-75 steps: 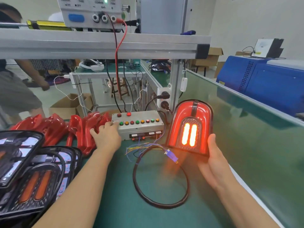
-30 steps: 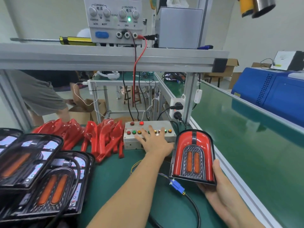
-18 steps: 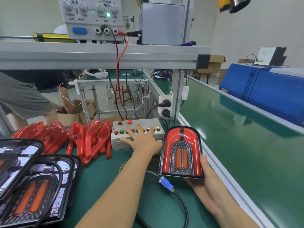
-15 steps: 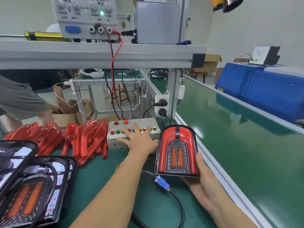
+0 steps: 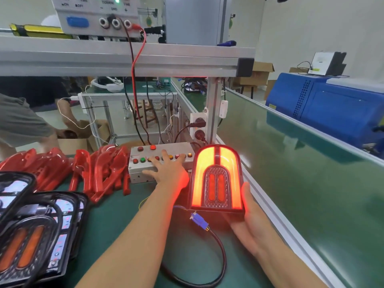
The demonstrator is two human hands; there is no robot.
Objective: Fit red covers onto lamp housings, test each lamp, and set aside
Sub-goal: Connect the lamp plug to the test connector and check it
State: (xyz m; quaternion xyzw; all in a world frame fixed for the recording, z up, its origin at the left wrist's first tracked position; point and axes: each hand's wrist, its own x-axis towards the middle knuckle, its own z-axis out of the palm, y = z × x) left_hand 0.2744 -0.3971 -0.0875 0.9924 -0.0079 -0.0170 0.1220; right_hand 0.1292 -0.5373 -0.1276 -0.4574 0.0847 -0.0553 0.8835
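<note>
Near the middle of the frame, we hold the lamp (image 5: 216, 178) upright in our right hand (image 5: 252, 221), and its red cover glows bright orange-red around the arch. We judge this is the testing step: the cover is already on, and the lamp is lit.

Our right hand cups the lamp from below and behind, with the thumb pressed up along its right edge. The other fingers of that hand are hidden behind the lamp, so we cannot tell how they lie.

Our left hand (image 5: 168, 173) lies flat on the button box (image 5: 160, 161), just left of the lamp, with fingers (image 5: 165, 154) spread straight over the row of buttons. Which button is pressed we cannot tell.

A black cable with a blue plug (image 5: 199, 221) hangs just under the lamp, on the green counter (image 5: 116, 221).

Next, we think, we press the remaining buttons, unplug, and set the lamp aside. More red covers (image 5: 99, 169) wait at the middle left, and lamp housings (image 5: 35, 231) lie at the lower left.
</note>
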